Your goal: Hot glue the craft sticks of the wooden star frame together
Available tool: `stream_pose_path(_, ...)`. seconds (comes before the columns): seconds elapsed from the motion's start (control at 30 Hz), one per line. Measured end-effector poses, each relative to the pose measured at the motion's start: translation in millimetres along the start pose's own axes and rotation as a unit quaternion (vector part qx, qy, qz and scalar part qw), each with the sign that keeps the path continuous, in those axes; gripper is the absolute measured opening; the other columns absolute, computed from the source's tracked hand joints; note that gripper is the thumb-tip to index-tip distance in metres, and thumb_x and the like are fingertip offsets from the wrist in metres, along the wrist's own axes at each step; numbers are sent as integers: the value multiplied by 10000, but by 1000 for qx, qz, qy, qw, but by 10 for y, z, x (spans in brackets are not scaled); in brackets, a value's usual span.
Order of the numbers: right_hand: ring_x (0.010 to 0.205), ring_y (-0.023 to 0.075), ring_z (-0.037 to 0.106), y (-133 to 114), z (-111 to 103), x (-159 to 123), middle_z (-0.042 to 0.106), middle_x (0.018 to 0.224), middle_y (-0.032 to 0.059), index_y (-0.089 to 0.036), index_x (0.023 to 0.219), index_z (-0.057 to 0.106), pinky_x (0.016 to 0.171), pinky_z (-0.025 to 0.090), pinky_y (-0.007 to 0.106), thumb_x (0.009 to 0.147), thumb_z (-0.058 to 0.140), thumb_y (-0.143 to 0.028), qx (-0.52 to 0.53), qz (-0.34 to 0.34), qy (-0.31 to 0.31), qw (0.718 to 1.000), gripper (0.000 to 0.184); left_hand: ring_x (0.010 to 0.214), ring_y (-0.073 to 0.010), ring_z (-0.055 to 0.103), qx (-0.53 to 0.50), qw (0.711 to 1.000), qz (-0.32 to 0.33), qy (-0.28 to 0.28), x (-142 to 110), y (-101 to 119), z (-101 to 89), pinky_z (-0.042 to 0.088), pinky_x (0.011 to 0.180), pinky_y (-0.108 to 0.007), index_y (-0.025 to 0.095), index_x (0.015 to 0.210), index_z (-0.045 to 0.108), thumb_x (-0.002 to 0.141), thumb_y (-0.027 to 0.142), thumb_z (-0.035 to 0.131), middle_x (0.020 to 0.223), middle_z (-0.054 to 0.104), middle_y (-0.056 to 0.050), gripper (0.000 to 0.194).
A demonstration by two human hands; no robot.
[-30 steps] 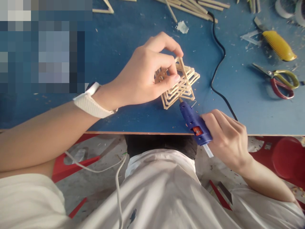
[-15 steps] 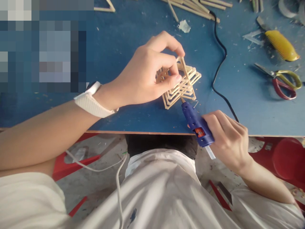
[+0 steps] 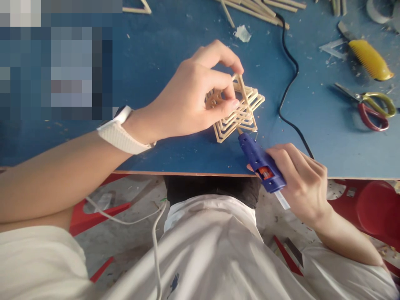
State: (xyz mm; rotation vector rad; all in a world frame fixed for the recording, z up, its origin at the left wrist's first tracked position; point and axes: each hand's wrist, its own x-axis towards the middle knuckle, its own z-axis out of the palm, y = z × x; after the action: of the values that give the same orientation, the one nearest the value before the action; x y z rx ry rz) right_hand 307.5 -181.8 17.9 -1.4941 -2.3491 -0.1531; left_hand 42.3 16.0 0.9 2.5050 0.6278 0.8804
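Note:
A star-shaped frame of stacked thin wooden sticks [image 3: 233,121] rests on the blue table. My left hand [image 3: 206,89] reaches over it, fingers bent and pinching its upper stick pieces, and hides the frame's left part. My right hand [image 3: 300,179] grips a blue hot glue gun [image 3: 258,158] from the side. The gun's nozzle points up and left and meets the frame's lower edge, though whether it touches is hard to tell. A clear glue stick [image 3: 282,200] pokes out of the gun's back end.
Scissors [image 3: 368,104] and a yellow-handled cutter [image 3: 370,58] lie to the right. A black cord [image 3: 286,96] runs across the blue table [image 3: 165,154]. Loose wooden sticks [image 3: 256,9] and a lump of dried glue [image 3: 243,33] are at the back. Red stools [image 3: 375,208] stand below the table edge.
The back end of the glue gun has swung slightly right with my right hand, while its nozzle stays at the frame. My left hand is nearly still.

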Motion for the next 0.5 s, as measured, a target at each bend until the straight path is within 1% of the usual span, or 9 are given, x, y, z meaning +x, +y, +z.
stream_pose_path(0.07,768,184,667,-14,-3,10,798,1000,42,-228,1158,650,676,478,317,1131,692,-152,7,8,2,1000,91,1239,-289,783,-1,1000,-2,1,2,2,1,631,928,-474,244,957,793,1102,296,712,1498,781,-126,174)
stream_pose_path(0.13,760,181,660,-34,-6,28,795,994,43,-226,1151,649,676,463,316,1137,732,-207,7,14,-2,1000,87,1259,-292,782,0,1000,-2,2,7,1,-3,629,951,-477,241,952,790,1099,295,712,1499,780,-126,175)
stream_pose_path(0.23,721,177,627,-62,-24,73,769,943,35,-221,1123,648,647,430,324,1144,773,-312,-6,13,-9,1000,157,1270,-291,777,1,1000,0,-3,13,-12,-7,632,980,-467,232,957,791,1096,303,721,1503,778,-129,171)
stream_pose_path(0.3,693,178,600,-69,-59,108,742,905,29,-221,1098,652,616,409,332,1160,760,-417,-13,15,-16,1000,233,1290,-293,773,3,1000,1,-3,11,-22,2,637,1044,-479,236,959,789,1091,307,725,1505,776,-121,163)
stream_pose_path(0.37,688,174,599,-55,-120,129,726,888,22,-227,1084,661,602,396,331,1172,735,-468,3,28,-31,999,267,1341,-304,762,12,1000,2,1,1,-25,22,619,1159,-517,242,968,781,1088,300,720,1510,774,-112,146)
stream_pose_path(0.43,714,162,635,-15,-198,118,741,905,19,-239,1103,682,627,429,317,1160,757,-475,53,55,-31,997,253,1412,-323,738,25,1000,5,8,-13,-23,44,573,1264,-566,247,982,772,1096,293,704,1533,760,-115,141)
stream_pose_path(0.5,723,158,661,52,-264,70,764,919,27,-262,1132,698,667,491,314,1156,748,-548,105,90,-1,990,291,1470,-345,712,35,999,11,15,-27,-27,50,540,1313,-607,252,993,774,1121,315,682,1560,741,-128,170)
